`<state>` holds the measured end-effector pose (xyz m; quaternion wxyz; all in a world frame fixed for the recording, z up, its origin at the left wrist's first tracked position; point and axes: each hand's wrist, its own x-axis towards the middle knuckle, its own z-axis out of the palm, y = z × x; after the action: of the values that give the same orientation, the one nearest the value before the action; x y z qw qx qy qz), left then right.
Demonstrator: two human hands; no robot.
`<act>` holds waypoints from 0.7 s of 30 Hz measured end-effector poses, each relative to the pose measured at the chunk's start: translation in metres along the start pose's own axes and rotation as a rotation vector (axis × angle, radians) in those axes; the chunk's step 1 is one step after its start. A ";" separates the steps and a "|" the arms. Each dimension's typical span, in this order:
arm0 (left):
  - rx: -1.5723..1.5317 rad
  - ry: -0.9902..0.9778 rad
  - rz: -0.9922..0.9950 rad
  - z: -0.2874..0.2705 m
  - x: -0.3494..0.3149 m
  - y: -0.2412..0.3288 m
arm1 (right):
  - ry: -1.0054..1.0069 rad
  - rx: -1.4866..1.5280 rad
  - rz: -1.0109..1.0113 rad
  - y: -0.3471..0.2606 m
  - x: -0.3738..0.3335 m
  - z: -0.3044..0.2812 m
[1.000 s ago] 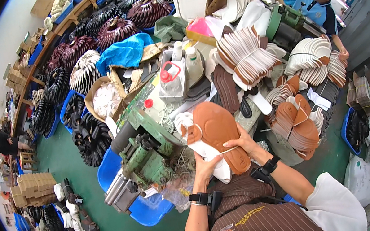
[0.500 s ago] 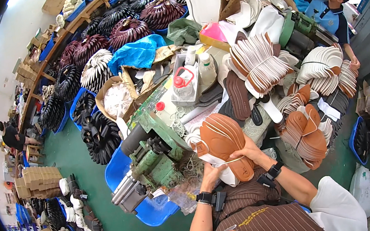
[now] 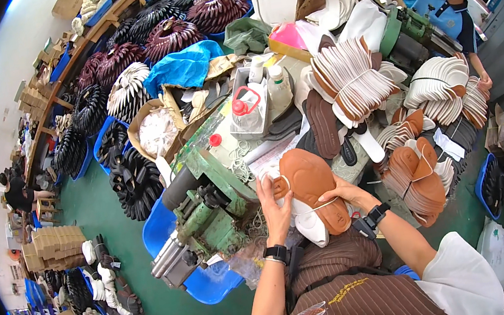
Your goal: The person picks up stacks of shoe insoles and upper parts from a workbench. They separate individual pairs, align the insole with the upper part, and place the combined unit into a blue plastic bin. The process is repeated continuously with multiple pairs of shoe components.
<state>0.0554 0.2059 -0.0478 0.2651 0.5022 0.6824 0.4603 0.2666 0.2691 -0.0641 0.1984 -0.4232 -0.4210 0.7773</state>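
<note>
Higher up now, the left hand (image 3: 277, 211) is holding the brown sole stack (image 3: 308, 178) with the right hand (image 3: 347, 194) by the table's near edge (image 3: 353, 171), and it may be spilling if the string (image 3: 314, 207) is loosening.

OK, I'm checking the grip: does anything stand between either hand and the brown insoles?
Nothing visible does: the left hand is against the left end of the brown insoles, the right hand on their right side. A thin pale tie crosses them near the right hand; whether it runs beneath the hand is unclear.
</note>
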 end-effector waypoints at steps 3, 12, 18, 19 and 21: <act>0.313 -0.112 0.062 -0.011 0.004 0.001 | -0.008 0.015 -0.019 0.007 0.002 -0.004; 0.249 0.108 0.145 0.002 0.008 -0.007 | -0.037 0.011 -0.108 0.014 0.002 -0.005; 0.083 0.214 -0.158 -0.007 0.021 -0.010 | -0.019 0.035 -0.091 0.020 -0.007 -0.012; 0.088 0.230 -0.141 -0.002 0.025 -0.011 | -0.020 0.048 -0.091 0.021 -0.008 -0.012; -0.017 0.207 -0.204 0.005 0.022 -0.003 | 0.017 0.049 -0.058 0.020 -0.011 -0.011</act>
<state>0.0506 0.2284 -0.0503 0.2429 0.3778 0.7498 0.4859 0.2830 0.2553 -0.0785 0.2347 -0.4124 -0.4123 0.7777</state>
